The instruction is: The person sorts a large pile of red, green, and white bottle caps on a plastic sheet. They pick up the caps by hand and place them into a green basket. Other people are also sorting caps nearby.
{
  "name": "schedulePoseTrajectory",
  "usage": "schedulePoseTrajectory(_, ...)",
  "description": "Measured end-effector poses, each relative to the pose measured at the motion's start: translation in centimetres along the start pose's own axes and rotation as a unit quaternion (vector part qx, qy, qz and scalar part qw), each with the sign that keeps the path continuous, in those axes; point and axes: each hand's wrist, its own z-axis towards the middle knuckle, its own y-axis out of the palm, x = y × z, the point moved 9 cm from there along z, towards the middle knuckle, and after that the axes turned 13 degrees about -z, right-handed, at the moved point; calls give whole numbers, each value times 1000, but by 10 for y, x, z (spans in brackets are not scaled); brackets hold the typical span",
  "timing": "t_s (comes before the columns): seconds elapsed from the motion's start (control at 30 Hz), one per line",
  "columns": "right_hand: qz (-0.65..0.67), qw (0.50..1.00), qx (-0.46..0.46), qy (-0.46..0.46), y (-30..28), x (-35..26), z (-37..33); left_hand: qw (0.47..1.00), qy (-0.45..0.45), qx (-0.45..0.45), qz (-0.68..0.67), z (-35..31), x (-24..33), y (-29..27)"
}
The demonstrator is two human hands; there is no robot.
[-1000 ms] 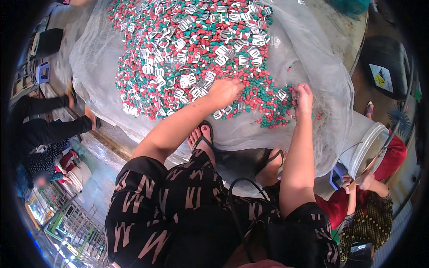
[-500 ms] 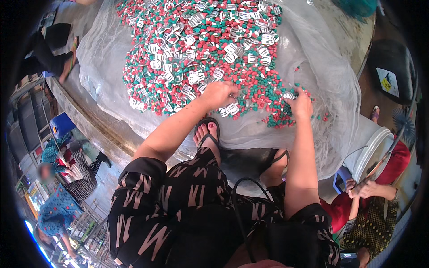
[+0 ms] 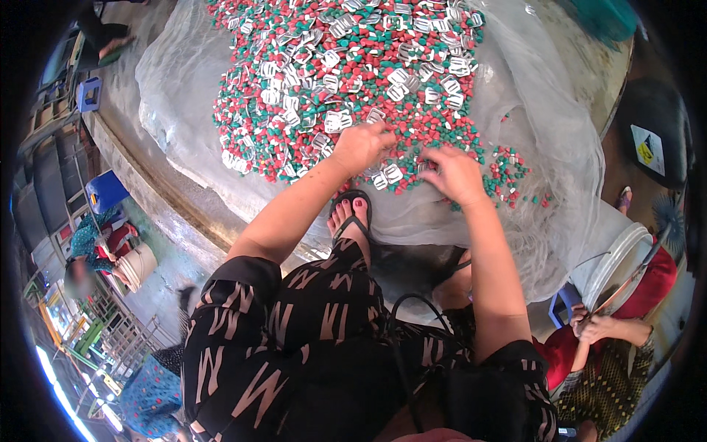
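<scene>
A broad pile of small red, green and white cone-like pieces (image 3: 287, 151) lies on a pale mesh sheet (image 3: 537, 214), with many flat metal slide buckles (image 3: 337, 121) mixed in. Over the pile's near edge, my left hand (image 3: 361, 149) is closed with fingertips pinched; what they hold is hidden. A small group of metal buckles (image 3: 386, 176) lies just below it. To the right, my right hand (image 3: 453, 175) has its thumb and fingers around a metal buckle (image 3: 425, 167), partly covered by the fingers. Loose red and green pieces (image 3: 508, 177) are scattered beyond that wrist.
My sandalled foot (image 3: 350, 214) stands at the sheet's near edge. At right, another person's hands (image 3: 593, 324) hold the rim of a white bucket (image 3: 615, 265). A black container (image 3: 648, 132) stands far right. A low ledge (image 3: 155, 191) runs along the left; people work beyond it.
My right hand has moved left from the scattered pieces toward my left hand, carrying a buckle. My left hand stays near the same spot. The view has shifted slightly.
</scene>
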Motion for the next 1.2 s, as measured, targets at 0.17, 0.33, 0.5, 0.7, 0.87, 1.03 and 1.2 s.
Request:
schedulePoseTrajectory(0.17, -21, 998, -15, 51, 24, 5, -4, 967, -90, -22, -236, -21, -41, -13)
schedulePoseTrajectory(0.33, 307, 946, 33, 93, 46, 25, 7, 988, -84, 15, -128, -49, -19, 1)
schedulePoseTrajectory(0.5, 96, 990, -58, 88, 57, -42, 14, 989, -115, 4, -93, -66, -21, 20)
schedulePoseTrajectory(0.7, 15, 996, -45, 76, 63, -43, 11, 967, -117, 24, -225, -74, -41, 6)
schedulePoseTrajectory(0.87, 667, 712, -131, 176, 104, -18, 10, 716, -214, 56, -662, -94, -72, 7)
schedulePoseTrajectory(1.03, 879, 425, -94, 195, 57, -63, 15, 782, -149, -26, -605, -58, -14, -31)
schedulePoseTrajectory(1.2, 884, 358, 153, 258, 53, -57, 38, 882, -35, 257, -393, -12, 45, -54)
